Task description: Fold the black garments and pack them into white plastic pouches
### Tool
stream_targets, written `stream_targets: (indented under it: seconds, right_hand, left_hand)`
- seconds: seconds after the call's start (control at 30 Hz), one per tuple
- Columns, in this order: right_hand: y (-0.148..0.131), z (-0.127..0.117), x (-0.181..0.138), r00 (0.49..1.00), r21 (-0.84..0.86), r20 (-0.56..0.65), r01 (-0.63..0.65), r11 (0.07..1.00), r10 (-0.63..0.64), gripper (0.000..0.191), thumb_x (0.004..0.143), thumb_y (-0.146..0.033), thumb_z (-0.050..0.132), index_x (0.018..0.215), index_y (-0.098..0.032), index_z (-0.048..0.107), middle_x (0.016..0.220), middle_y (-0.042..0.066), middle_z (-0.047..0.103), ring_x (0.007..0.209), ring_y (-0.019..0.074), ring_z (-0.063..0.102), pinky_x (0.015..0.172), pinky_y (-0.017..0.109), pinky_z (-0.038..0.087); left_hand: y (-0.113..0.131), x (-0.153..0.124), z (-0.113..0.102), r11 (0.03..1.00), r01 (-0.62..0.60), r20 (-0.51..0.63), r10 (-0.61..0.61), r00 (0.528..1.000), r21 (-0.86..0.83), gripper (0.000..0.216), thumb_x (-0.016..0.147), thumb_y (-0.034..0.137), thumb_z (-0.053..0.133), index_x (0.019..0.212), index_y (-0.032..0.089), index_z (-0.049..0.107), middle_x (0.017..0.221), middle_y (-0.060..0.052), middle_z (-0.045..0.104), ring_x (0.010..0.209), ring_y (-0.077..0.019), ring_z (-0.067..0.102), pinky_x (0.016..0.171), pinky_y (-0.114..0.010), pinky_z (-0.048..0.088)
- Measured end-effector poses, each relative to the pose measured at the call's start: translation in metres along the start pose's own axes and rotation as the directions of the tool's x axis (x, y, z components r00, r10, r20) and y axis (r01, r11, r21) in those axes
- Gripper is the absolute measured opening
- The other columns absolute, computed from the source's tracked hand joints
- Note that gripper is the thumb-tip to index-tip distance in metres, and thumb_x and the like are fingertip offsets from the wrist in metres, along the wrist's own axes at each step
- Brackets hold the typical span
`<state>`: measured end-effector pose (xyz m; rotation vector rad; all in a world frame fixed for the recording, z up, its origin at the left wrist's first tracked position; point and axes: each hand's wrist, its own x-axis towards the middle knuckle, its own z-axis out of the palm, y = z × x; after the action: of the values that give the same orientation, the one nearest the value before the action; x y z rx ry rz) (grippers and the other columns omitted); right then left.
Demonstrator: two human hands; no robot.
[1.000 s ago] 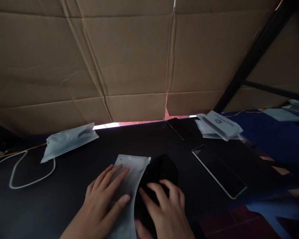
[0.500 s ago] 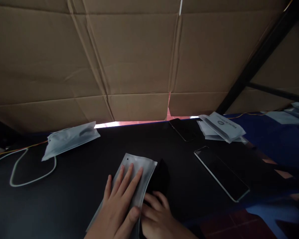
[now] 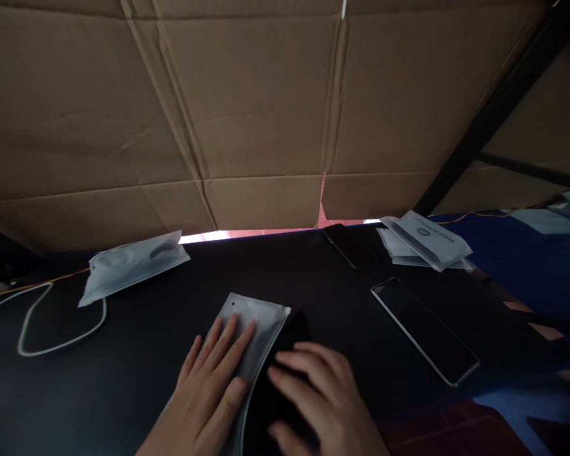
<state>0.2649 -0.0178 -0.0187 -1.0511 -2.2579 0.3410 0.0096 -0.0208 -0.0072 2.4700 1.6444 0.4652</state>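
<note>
A frosted plastic zip bag with a small dark hole near one corner lies at the near middle of the black tabletop. My left hand rests flat on it, fingers stretched out. To the right of the bag, my right hand has its fingers bent and spread apart, with nothing visible in them. Between that hand and the bag's edge is a very dark patch; I cannot tell whether it is shadow or a black item. My wrists hide the near end of the bag.
On the right lies a phone, with a second dark phone behind it. Several printed white bags are piled at the back right. Another filled frosted bag and a looped white cable are at left. A cardboard sheet stands behind.
My left hand and the bag have shifted slightly left. My right hand has come away from the bag's right edge, lifting to the right with its fingers spreading.
</note>
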Motion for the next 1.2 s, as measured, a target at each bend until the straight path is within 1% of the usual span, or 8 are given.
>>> stream_targets:
  seconds: [0.13, 0.33, 0.47, 0.7, 0.8, 0.97, 1.07, 1.2]
  right_hand:
    - [0.002, 0.005, -0.008, 0.966, -0.092, -0.069, -0.255, 0.963, 0.249, 0.065, 0.093, -0.030, 0.079, 0.156, -0.021, 0.063, 0.159, 0.013, 0.064, 0.142, 0.0400, 0.061, 0.107, 0.054, 0.062]
    - [-0.018, 0.011, 0.017, 0.999, 0.377, -0.041, 0.010, 0.926, 0.006, 0.022, 0.096, -0.008, 0.067, 0.102, -0.023, 0.083, 0.113, 0.004, 0.083, 0.119, 0.0219, 0.072, 0.104, 0.028, 0.061]
    - [-0.025, 0.009, 0.031, 0.998, 0.570, 0.033, -0.069, 0.819, 0.061, 0.031, 0.096, -0.008, 0.064, 0.114, -0.024, 0.082, 0.117, 0.003, 0.083, 0.113, 0.0198, 0.076, 0.102, 0.029, 0.061]
    - [-0.039, 0.017, 0.035, 0.980, 0.418, 0.037, -0.195, 0.887, 0.198, 0.053, 0.105, -0.019, 0.061, 0.156, -0.033, 0.061, 0.156, 0.003, 0.067, 0.148, 0.0273, 0.059, 0.118, 0.044, 0.055]
    - [-0.030, 0.010, 0.020, 0.973, 0.287, -0.057, -0.199, 0.937, 0.224, 0.043, 0.106, -0.027, 0.064, 0.147, -0.035, 0.069, 0.153, 0.002, 0.070, 0.147, 0.0322, 0.059, 0.117, 0.049, 0.055]
    - [-0.002, -0.006, -0.017, 0.966, -0.014, -0.133, -0.226, 0.974, 0.222, 0.035, 0.092, -0.041, 0.084, 0.125, -0.031, 0.078, 0.119, 0.004, 0.083, 0.100, 0.0299, 0.077, 0.078, 0.040, 0.061]
    - [-0.004, 0.005, -0.020, 0.970, -0.009, -0.044, -0.239, 0.971, 0.238, 0.018, 0.084, -0.036, 0.089, 0.097, -0.030, 0.078, 0.093, -0.001, 0.083, 0.080, 0.0260, 0.074, 0.067, 0.037, 0.053]
    - [-0.020, 0.036, -0.003, 0.956, 0.131, -0.017, -0.287, 0.949, 0.292, 0.008, 0.092, -0.022, 0.078, 0.096, -0.028, 0.080, 0.102, 0.003, 0.085, 0.094, 0.0279, 0.077, 0.079, 0.038, 0.055]
  left_hand:
    - [0.005, 0.005, 0.011, 1.000, 0.008, -0.042, -0.008, 0.999, 0.017, 0.063, 0.116, 0.042, 0.031, 0.175, 0.047, 0.009, 0.179, -0.004, 0.035, 0.162, -0.0386, 0.034, 0.116, -0.078, 0.039]
    - [0.022, 0.010, 0.004, 0.993, -0.076, -0.011, 0.075, 0.997, -0.096, 0.060, 0.118, 0.045, 0.026, 0.176, 0.046, 0.011, 0.178, -0.002, 0.037, 0.163, -0.0333, 0.035, 0.120, -0.071, 0.040]
    - [0.030, 0.013, -0.007, 0.968, -0.154, -0.042, 0.149, 0.988, -0.196, 0.065, 0.115, 0.061, 0.018, 0.176, 0.041, 0.016, 0.180, -0.005, 0.034, 0.165, -0.0351, 0.032, 0.122, -0.069, 0.038]
    - [0.040, 0.011, -0.008, 0.978, -0.090, -0.034, 0.085, 0.996, -0.186, 0.061, 0.115, 0.058, 0.022, 0.175, 0.045, 0.018, 0.181, -0.002, 0.031, 0.166, -0.0366, 0.030, 0.125, -0.069, 0.034]
    - [0.031, 0.006, 0.001, 0.995, -0.018, -0.060, 0.012, 0.998, -0.095, 0.063, 0.116, 0.046, 0.032, 0.175, 0.048, 0.012, 0.179, -0.002, 0.036, 0.163, -0.0357, 0.036, 0.120, -0.066, 0.044]
    - [0.029, 0.003, 0.012, 0.999, 0.016, -0.072, -0.020, 0.997, -0.048, 0.069, 0.114, 0.039, 0.040, 0.176, 0.046, 0.009, 0.180, -0.006, 0.034, 0.162, -0.0389, 0.036, 0.120, -0.072, 0.041]
    - [0.040, 0.008, 0.015, 0.998, 0.039, -0.095, -0.043, 0.995, -0.042, 0.068, 0.115, 0.037, 0.037, 0.176, 0.047, 0.008, 0.179, -0.006, 0.037, 0.163, -0.0398, 0.034, 0.119, -0.078, 0.036]
    - [0.047, 0.008, 0.022, 0.995, 0.043, -0.075, -0.050, 0.996, -0.087, 0.067, 0.114, 0.036, 0.034, 0.176, 0.046, 0.009, 0.181, -0.006, 0.032, 0.164, -0.0418, 0.030, 0.118, -0.082, 0.035]
